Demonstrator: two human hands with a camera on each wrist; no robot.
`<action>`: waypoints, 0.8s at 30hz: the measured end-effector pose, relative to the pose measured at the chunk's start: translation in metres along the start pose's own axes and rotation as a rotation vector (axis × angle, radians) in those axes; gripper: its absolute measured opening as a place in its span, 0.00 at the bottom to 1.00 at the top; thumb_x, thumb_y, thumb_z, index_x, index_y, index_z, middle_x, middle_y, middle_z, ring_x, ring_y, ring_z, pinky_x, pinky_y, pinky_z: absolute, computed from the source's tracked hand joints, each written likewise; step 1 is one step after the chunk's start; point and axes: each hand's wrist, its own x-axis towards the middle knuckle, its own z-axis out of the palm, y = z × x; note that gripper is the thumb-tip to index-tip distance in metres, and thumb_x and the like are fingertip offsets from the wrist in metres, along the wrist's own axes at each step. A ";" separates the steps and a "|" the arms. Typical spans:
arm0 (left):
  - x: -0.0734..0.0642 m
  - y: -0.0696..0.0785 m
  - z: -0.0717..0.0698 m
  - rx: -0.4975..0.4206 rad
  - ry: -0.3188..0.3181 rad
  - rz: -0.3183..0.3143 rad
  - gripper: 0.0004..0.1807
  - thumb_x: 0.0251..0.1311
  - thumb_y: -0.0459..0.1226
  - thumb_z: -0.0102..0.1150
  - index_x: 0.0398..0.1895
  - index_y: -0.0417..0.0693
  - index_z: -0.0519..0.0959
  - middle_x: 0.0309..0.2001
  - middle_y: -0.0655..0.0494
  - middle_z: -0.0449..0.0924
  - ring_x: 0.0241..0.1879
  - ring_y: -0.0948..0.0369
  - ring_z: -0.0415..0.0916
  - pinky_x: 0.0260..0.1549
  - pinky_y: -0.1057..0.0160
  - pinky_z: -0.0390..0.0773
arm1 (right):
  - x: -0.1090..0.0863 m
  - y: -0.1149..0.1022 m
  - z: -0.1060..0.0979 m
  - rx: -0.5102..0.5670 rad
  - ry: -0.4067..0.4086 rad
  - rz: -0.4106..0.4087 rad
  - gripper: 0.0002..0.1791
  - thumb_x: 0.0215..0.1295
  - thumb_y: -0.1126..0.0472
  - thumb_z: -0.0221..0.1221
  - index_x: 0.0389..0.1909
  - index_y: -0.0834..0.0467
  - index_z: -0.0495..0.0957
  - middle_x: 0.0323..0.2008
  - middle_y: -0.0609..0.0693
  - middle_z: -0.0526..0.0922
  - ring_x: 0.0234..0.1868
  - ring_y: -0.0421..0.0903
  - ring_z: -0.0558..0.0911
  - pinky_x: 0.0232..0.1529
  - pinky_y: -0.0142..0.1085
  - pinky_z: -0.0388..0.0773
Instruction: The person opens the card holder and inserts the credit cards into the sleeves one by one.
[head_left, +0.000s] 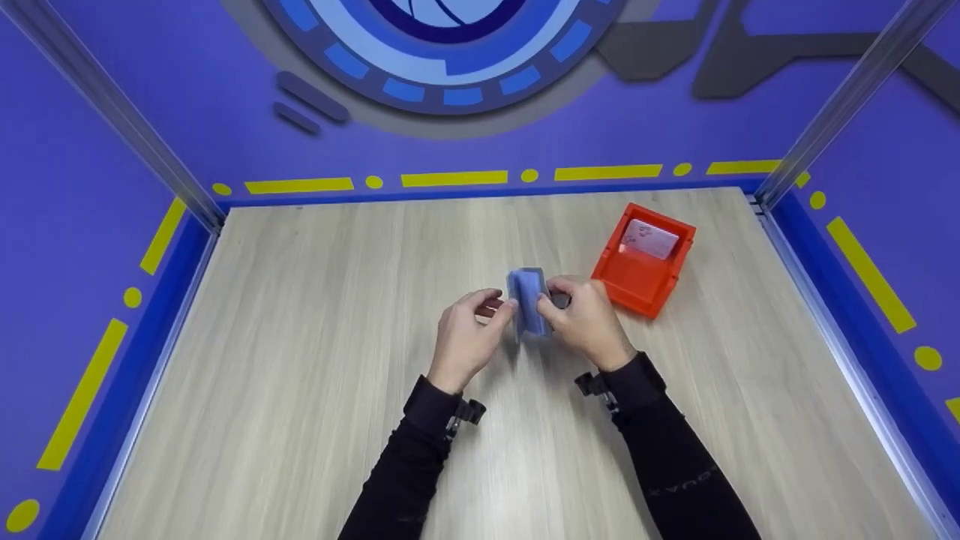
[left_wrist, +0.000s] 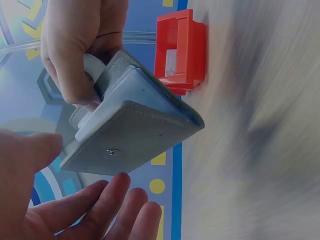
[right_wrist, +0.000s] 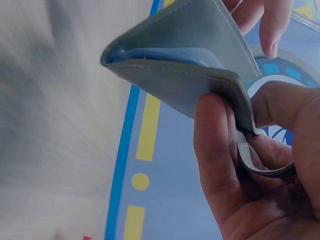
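A grey card holder (head_left: 533,300) with a stitched edge is held up on its edge above the table, its covers parted. Clear plastic sleeves (left_wrist: 142,95) show between the covers, and a metal snap (left_wrist: 113,151) sits on the cover facing the left wrist view. My right hand (head_left: 590,319) pinches the right-hand cover, with the holder's strap (right_wrist: 257,167) looping by its fingers. My left hand (head_left: 470,334) is at the left-hand cover, thumb and fingers spread apart, fingertips right at its edge.
A red plastic bin (head_left: 641,285) rests on the wooden table (head_left: 315,360) beyond my right hand. Inside it, toward the far end, lies a pale card with reddish print (head_left: 649,238). Blue-purple panels (head_left: 480,150) with yellow marks stand around the table's back and sides.
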 end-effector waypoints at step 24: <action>0.001 -0.003 -0.005 0.142 0.066 -0.003 0.08 0.69 0.41 0.68 0.38 0.46 0.89 0.30 0.55 0.87 0.30 0.61 0.79 0.36 0.59 0.79 | -0.002 0.000 0.002 -0.044 -0.048 -0.026 0.03 0.67 0.65 0.67 0.33 0.59 0.85 0.29 0.51 0.80 0.30 0.45 0.75 0.35 0.36 0.72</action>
